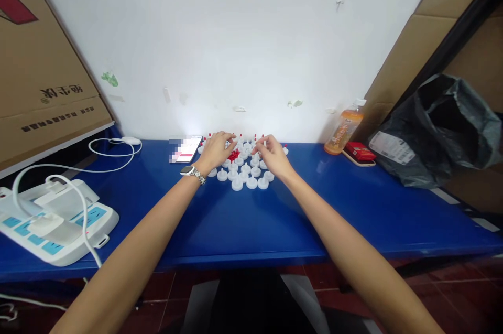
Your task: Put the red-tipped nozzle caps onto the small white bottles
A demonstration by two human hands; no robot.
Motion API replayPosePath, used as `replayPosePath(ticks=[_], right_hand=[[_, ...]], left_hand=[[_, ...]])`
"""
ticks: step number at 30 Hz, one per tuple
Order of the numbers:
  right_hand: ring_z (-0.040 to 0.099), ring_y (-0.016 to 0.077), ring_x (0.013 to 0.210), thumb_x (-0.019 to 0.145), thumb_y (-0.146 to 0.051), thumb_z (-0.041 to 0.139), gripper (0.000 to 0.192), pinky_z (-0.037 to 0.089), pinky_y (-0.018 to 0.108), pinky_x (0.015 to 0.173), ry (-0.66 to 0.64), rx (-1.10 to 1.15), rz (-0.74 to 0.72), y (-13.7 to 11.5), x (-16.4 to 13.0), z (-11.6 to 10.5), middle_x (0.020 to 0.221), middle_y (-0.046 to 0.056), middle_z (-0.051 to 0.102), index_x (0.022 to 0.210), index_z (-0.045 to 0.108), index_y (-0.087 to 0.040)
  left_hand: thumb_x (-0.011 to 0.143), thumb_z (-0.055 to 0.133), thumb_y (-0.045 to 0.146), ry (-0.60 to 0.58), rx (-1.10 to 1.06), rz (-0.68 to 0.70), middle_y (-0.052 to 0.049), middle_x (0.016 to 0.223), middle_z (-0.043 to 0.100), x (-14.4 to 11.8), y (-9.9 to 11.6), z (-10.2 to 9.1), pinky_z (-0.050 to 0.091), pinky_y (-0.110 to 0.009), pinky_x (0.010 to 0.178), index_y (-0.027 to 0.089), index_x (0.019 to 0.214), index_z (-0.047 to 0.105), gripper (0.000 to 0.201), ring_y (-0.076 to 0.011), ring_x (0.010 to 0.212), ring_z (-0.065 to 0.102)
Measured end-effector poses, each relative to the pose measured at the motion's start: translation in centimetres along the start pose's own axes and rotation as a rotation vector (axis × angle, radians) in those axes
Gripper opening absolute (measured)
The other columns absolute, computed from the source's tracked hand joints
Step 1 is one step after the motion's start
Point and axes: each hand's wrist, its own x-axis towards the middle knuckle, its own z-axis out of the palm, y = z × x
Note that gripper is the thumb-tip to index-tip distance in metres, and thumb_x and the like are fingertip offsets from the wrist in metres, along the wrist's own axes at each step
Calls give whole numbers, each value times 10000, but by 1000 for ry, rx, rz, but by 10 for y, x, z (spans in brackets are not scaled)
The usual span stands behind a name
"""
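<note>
Several small white round caps point(247, 176) lie grouped on the blue table point(243, 224) near the white wall, with small red pieces point(234, 155) among them. My left hand point(217, 149), with a watch on its wrist, rests over the left side of the group, fingers curled at a white cap by the red pieces. My right hand point(272, 154) hovers over the right side, fingertips pinched on a small white cap. What exactly each fingertip grips is too small to tell.
A phone point(187, 149) lies left of the caps. A white power strip point(51, 224) with cables sits at the front left, under a cardboard box point(43, 82). An orange bottle point(345, 132), a red box point(360, 151) and a black plastic bag point(436, 129) stand at the right.
</note>
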Motion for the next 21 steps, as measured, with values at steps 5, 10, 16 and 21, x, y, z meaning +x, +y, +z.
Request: replayPosePath(ticks=[5,10,16,21], right_hand=[[577,167,779,978,-376,399,237,461,277,684,-103,-28,9,0,1,-3,951,34,727,925,574,-224],[613,225,1033,978,-369,488,320,463,329,891,-181,-355,-142,3,11,-2,1047,86,712,1013,748,-184],[635,225,887,938,-303,536,295,404,351,892,-333,-849,-124,1,37,4,830,62,720,971,807,-193],[652,228,867,881,-237,552,252,333,415,999,-454,-1009,-108,-6,55,17,804,68,754,810,787,-184]], left_hand=[[994,498,383,51,-93,18,-84,1045,691,-23,-4,-5,469,-405,918,194,1040,689,273,-242,990,618],[968,559,403,-70,-133,131,-57,945,676,-40,-4,-9,480,-383,870,211,949,696,237,-217,898,610],[919,626,358,-150,-44,132,-69,910,676,-39,-7,-8,467,-379,791,219,936,734,177,-253,913,616],[863,678,283,-165,-86,85,-50,830,700,-39,-15,-11,459,-354,732,222,853,744,91,-226,805,624]])
